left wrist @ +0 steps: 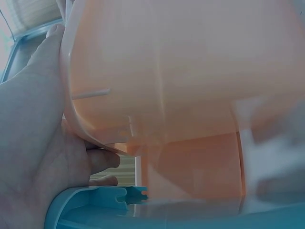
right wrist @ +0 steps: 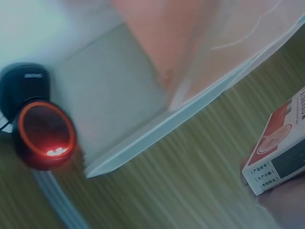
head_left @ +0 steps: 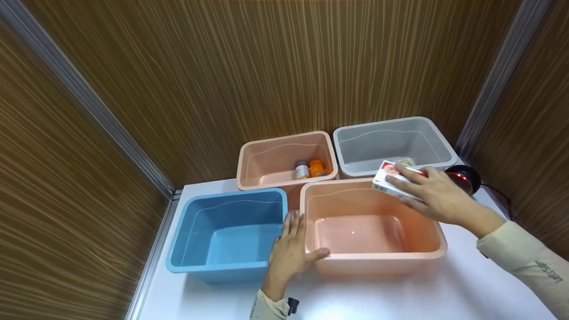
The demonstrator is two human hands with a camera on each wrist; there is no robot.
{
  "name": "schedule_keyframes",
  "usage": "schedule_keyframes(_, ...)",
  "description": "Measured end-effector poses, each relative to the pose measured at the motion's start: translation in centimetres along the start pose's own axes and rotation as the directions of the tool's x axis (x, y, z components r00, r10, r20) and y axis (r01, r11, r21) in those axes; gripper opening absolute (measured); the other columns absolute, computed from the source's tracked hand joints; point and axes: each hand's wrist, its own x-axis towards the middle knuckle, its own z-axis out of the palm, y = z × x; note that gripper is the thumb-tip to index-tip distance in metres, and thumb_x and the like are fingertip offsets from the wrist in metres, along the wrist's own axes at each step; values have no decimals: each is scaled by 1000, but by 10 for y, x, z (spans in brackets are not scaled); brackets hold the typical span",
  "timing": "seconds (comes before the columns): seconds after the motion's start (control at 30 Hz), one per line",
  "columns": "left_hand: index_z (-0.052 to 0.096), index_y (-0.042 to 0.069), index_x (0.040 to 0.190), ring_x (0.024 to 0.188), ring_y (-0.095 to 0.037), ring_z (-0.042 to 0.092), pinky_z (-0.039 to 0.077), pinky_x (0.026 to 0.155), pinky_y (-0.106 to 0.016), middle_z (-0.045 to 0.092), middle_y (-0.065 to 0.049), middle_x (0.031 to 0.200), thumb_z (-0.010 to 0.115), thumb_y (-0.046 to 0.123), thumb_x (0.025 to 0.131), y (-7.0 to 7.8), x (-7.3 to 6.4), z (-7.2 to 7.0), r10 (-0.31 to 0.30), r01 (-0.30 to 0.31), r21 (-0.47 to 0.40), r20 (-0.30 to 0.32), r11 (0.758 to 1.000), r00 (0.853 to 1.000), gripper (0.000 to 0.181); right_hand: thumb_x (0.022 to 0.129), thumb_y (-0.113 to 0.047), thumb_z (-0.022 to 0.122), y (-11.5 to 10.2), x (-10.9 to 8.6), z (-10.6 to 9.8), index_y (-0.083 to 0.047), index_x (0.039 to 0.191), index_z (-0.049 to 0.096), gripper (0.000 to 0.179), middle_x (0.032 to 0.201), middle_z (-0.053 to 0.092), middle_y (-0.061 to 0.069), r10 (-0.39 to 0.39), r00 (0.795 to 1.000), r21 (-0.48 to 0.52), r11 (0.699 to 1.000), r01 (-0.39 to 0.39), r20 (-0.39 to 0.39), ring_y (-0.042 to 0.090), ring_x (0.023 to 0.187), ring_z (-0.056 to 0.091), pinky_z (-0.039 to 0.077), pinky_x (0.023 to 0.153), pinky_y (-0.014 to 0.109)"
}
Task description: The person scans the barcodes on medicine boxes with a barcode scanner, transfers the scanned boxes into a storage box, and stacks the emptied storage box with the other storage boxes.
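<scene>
My right hand (head_left: pixel 438 195) holds a small white-and-red box (head_left: pixel 381 183) above the back right part of the front peach bin (head_left: pixel 355 256), near the grey bin (head_left: pixel 351 172). Printed Chinese text shows on the box's end (right wrist: pixel 263 175) in the right wrist view. With its fingers extended, my left hand (head_left: pixel 289 253) rests at the left front corner of the peach bin. The thumb lies over the rim, while the other fingers lie along the bin's outer side, beside the blue bin (head_left: pixel 222 268). Part of the box is hidden under the right hand.
A rear peach bin (head_left: pixel 262 144) contains a grey-capped bottle (head_left: pixel 302 170) and an orange bottle (head_left: pixel 316 169). Inside the grey bin is a round item (head_left: pixel 405 162), partly hidden. A black scanner (head_left: pixel 463 178) with red lights stands at the right, its cable trailing near the wood-patterned wall (head_left: pixel 284 66).
</scene>
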Motion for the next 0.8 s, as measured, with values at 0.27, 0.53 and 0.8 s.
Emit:
schedule_keyframes(0.27,12,12,153,143,-25,-2,39,92,-58,1,-5,157,30,88,71,0,0,1,0,0,-11,8,1000,1000,113,91,-36,61,24,-31,-2,-34,144,41,56,150,34,2,126,992,42,991,-125,-1,40,102,43,34,75,53)
schedule_keyframes(0.53,15,11,152,142,-29,3,42,89,-58,4,-7,157,31,87,72,0,-2,-1,15,-15,5,-12,1000,1000,112,95,-43,52,51,-60,5,-35,147,35,55,154,26,4,327,939,74,939,-335,106,48,112,35,29,83,59)
schedule_keyframes(0.8,15,12,152,142,-29,3,41,90,-57,3,-6,157,30,88,71,1,-1,-1,14,-14,11,-5,1000,1000,113,95,-42,52,74,-99,30,-34,148,31,58,154,24,12,416,902,73,902,-425,111,55,113,31,23,84,66)
